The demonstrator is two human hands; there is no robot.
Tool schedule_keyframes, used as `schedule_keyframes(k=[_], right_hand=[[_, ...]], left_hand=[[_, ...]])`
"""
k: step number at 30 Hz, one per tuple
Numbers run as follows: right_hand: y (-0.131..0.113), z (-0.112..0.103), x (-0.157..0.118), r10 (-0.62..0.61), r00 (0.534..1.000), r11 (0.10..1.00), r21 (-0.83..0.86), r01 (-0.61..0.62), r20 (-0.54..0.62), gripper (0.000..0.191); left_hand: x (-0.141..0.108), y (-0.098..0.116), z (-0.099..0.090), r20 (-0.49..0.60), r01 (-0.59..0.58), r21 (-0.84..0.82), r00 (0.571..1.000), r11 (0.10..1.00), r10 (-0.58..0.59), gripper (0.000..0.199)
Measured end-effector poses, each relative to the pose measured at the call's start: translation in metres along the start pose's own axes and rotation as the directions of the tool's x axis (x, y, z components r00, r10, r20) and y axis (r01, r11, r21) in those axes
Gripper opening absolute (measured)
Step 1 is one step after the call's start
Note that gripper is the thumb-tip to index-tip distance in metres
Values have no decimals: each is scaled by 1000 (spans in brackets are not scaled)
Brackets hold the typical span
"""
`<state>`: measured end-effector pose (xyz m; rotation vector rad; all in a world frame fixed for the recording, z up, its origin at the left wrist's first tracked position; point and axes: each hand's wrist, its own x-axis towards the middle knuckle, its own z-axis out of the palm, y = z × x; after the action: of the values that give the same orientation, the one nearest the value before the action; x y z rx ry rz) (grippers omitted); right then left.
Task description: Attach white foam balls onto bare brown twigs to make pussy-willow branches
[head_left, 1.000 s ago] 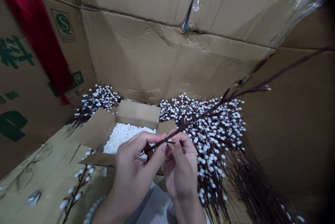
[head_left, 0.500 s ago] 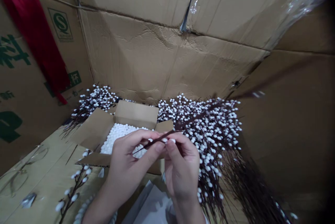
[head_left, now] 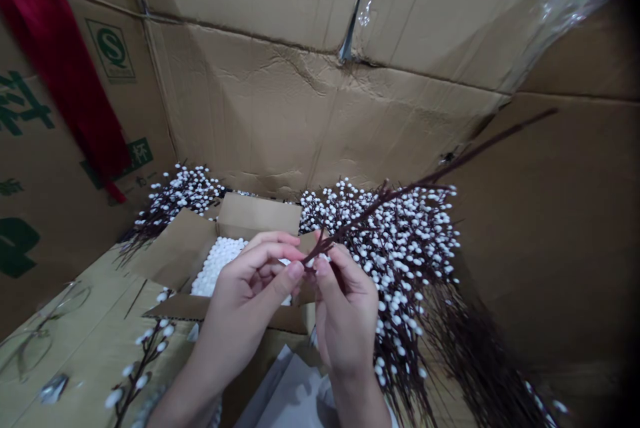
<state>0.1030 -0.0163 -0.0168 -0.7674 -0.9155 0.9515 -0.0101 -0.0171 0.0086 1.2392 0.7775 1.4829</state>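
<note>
A dark brown bare branch point(head_left: 400, 191) slants from between my hands up to the right. My left hand point(head_left: 255, 288) pinches its lower end between thumb and fingers. Close beside it, my right hand point(head_left: 345, 308) has thumb and index finger pressed together at the twig, with a bit of white showing at the fingertips. Behind my left hand stands an open carton point(head_left: 260, 215) holding many small white balls point(head_left: 217, 265).
Stems with white buds point(head_left: 400, 241) lie at the back right, another bunch point(head_left: 183, 191) at the back left. Bare dark stems point(head_left: 485, 355) lie at right. A budded sprig point(head_left: 137, 371), eyeglasses point(head_left: 37, 331) and red ribbon point(head_left: 80, 75) are at left. Cardboard walls point(head_left: 250, 101) surround the table.
The branch has turned, its side twigs now show near my fingers, and its far end has come fully into sight. My left fingers have spread a little and shifted slightly.
</note>
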Motion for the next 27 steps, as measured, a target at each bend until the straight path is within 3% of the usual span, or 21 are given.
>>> schedule_keyframes(k=[6, 12, 17, 27], right_hand=[[-12, -1, 2, 34, 991, 997, 66, -26, -132, 30], [-20, -4, -3, -151, 988, 982, -114, 148, -18, 14], [-21, -1, -2, -169, 985, 979, -120, 164, -31, 26], [-23, -6, 1, -192, 981, 970, -152, 192, 15, 24]], left_hand=[[3, -2, -3, -97, -53, 58, 994, 997, 58, 6], [2, 1, 0, -122, -118, 187, 982, 975, 143, 11], [1, 4, 2, -112, -134, 252, 980, 959, 166, 11], [-3, 0, 0, -54, -240, 383, 958, 892, 281, 14]])
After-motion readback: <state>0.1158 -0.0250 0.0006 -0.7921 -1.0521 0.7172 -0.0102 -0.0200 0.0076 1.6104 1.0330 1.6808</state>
